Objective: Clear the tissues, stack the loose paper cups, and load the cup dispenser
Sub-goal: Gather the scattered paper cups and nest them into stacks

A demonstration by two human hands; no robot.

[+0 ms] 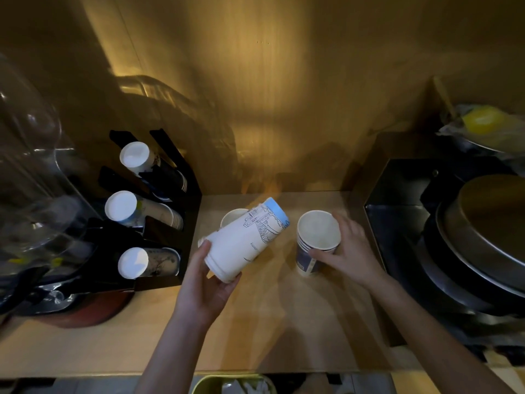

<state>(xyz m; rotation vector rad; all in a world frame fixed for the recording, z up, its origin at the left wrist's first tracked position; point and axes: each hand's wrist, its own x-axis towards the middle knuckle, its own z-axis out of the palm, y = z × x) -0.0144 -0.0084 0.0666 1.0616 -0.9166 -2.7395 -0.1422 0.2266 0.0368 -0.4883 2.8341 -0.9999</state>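
Observation:
My left hand [208, 282] grips a white cup stack [244, 240] with a line drawing and a blue end, tilted on its side above the counter. Behind it stands a loose paper cup [230, 217], partly hidden. My right hand [345, 251] wraps around an upright stack of blue-banded cups [316, 241] resting on the counter. At the left, the black cup dispenser [159, 211] holds three rows of cups with their white bottoms toward me. No tissues show on the counter.
A clear glass dome [31, 172] and dark clutter sit at the far left. Black box and stacked metal pans [477, 240] crowd the right. A bin with crumpled white paper [235, 385] sits below the wooden counter's [255, 336] front edge.

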